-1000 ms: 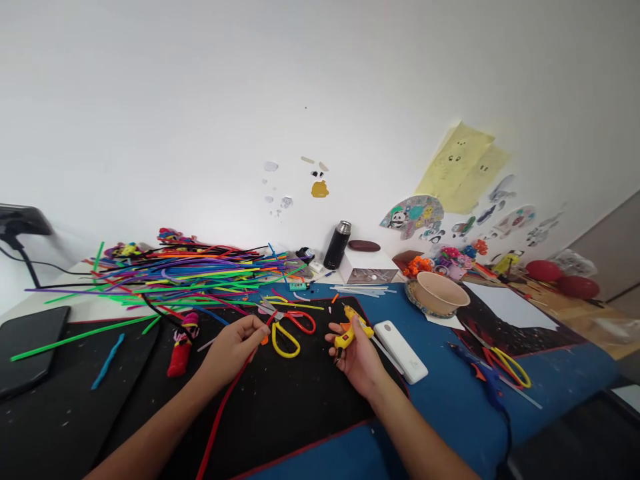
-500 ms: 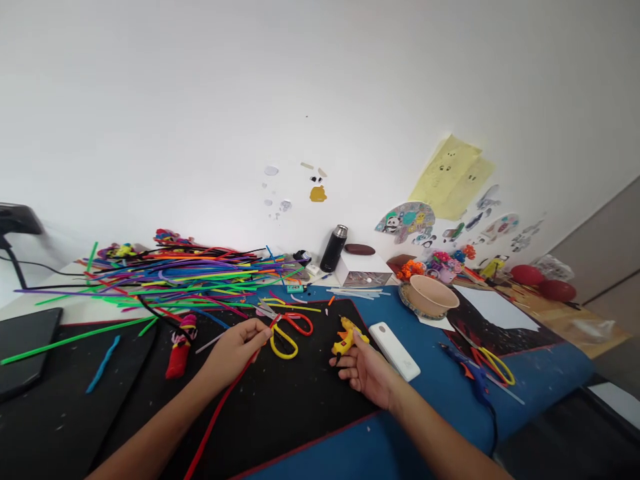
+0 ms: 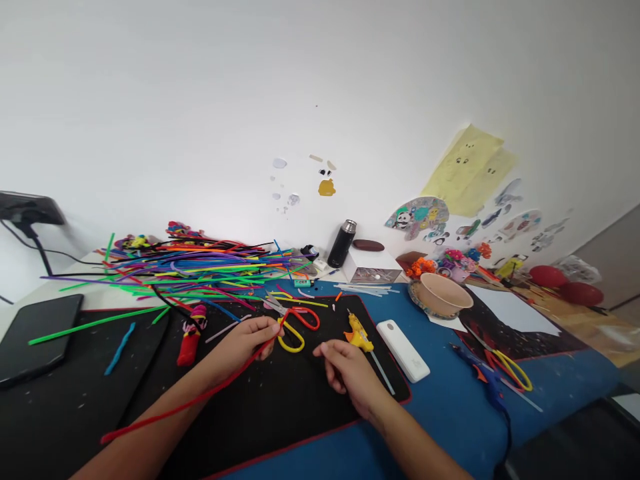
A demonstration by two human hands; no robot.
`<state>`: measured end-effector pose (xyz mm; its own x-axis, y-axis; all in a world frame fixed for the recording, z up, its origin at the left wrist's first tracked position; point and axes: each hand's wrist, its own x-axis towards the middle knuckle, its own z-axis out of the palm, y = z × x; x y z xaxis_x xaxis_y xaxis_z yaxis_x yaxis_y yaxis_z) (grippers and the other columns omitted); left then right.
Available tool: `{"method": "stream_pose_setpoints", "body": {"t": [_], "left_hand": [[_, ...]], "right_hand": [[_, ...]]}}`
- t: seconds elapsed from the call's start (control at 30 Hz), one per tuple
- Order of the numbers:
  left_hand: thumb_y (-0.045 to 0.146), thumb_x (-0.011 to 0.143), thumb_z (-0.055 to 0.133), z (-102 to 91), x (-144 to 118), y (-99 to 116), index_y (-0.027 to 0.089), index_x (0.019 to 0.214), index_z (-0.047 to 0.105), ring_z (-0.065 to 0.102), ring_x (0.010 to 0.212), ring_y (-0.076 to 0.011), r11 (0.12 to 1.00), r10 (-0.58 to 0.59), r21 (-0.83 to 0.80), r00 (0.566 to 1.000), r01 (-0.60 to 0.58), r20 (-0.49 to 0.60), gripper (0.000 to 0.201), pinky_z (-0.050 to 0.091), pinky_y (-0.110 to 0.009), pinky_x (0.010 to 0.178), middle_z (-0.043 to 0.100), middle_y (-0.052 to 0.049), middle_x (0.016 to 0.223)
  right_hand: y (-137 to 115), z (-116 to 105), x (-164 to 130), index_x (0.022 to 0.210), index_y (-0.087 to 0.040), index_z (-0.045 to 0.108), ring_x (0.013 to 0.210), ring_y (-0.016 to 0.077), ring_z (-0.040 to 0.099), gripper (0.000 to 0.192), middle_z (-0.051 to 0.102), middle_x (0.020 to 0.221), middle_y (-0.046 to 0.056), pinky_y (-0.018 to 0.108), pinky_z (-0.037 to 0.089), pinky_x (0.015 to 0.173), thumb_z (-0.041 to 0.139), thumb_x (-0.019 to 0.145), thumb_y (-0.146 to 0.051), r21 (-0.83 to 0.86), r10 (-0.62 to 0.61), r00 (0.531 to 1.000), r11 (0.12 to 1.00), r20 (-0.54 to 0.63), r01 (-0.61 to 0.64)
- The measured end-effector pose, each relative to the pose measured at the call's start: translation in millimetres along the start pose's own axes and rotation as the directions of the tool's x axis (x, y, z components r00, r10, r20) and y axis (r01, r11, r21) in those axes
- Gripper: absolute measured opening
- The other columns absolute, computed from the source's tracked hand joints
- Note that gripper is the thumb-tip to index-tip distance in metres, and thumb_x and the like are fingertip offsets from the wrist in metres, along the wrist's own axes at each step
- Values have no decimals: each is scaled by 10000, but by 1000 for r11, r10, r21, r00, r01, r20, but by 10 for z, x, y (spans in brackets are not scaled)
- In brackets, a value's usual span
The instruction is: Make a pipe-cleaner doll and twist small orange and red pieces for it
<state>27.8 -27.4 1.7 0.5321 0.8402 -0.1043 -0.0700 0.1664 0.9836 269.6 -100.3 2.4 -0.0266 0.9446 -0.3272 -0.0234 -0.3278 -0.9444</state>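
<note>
My left hand (image 3: 253, 340) pinches a long red pipe cleaner (image 3: 220, 385), which trails back across my forearm toward the lower left. My right hand (image 3: 347, 373) hovers over the black mat, holding nothing, its fingers loosely curled and apart. Just beyond it lies a yellow hot glue gun (image 3: 361, 335) with a glue stick (image 3: 383, 373) poking out of its back end. Between my hands are scissors (image 3: 291, 339) with one red and one yellow handle loop. Left of my left hand sits a small red pipe-cleaner figure (image 3: 189, 345).
A heap of coloured pipe cleaners (image 3: 200, 267) lies along the wall. A white power bank (image 3: 403, 350), a blue glue gun (image 3: 483, 377), more scissors (image 3: 505, 363) and a bowl (image 3: 445, 293) are to the right. A black bottle (image 3: 342, 245) stands at the back; a dark tablet (image 3: 40, 340) lies left.
My right hand has let go of the yellow glue gun, which now lies on the mat. The red pipe cleaner's tail has swung left across my left forearm. The view has shifted slightly.
</note>
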Motion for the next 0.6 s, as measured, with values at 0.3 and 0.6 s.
{"method": "stream_pose_setpoints", "body": {"t": [0.3,0.6], "left_hand": [[572,796,773,-42,2,-42,182,685,557,400,513,-104,963,-74,-256,997,79,30,460,291,-262,534,505,35,559],[477,773,841,-93,23,-83,160,727,587,355,473,-69,884,-107,-445,988,147,115,408,235,-234,489,464,51,534]], "right_hand": [[-43,738,477,803,-167,610,370,32,327,451,493,508,-83,199,122,395,850,740,-544,314,-98,984,948,152,46],[-102,756,619,981,-148,699,394,35,329,402,494,515,-83,203,126,417,861,771,-450,372,-146,952,928,269,37]]}}
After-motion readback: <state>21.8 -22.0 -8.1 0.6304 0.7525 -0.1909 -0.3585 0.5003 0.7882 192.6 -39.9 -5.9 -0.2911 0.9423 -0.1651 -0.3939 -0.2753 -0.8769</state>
